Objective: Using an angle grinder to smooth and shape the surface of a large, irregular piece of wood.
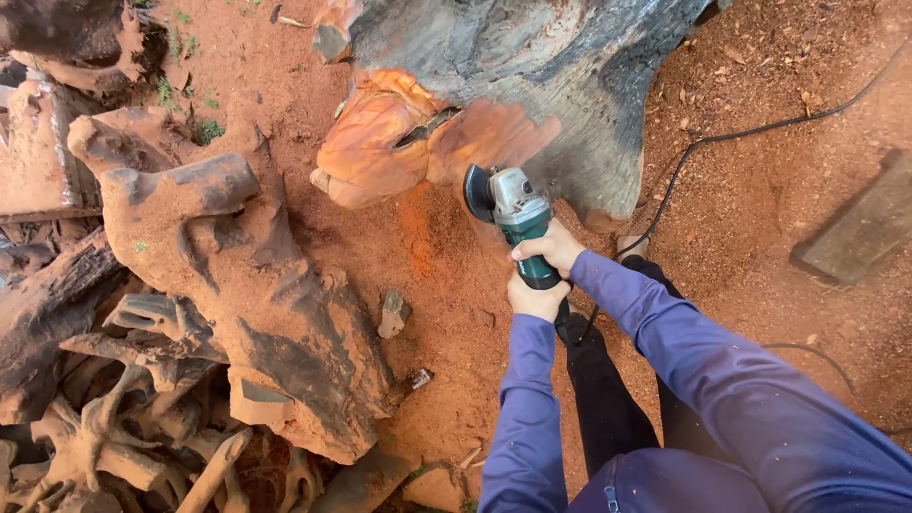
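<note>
Grinder [518,223], a teal and grey angle grinder with a dark guard, sits near the middle of the view, held low over the red ground and angled up toward a large stump. Nearest the camera are the person's purple sleeves [665,380] and dark trousers [608,399]. The left hand [537,297] has its grip wrapped tight around the rear of the grinder's teal body, and the right hand [551,249] has its grip closed round the body just ahead of it, so both hands hold the tool, one just behind the other. A black cable [722,138] runs from the tool's rear end away to the right across the dirt. The guard end of the grinder lies just beside an orange, freshly bared patch of wood [399,138] on the stump [551,66], whose grey bark rises behind; whether the disc actually touches the wood is hard to say, as that spot is blurred. Red sawdust [418,228] covers the ground below the patch. Left of the hands lies a big gnarled root piece [247,285] coated in the same dust, with tangled smaller roots [123,437] below it. A small chunk of wood [392,313] rests on the ground between the root piece and the hands. Far right, a grey plank [860,228] lies on the soil.
</note>
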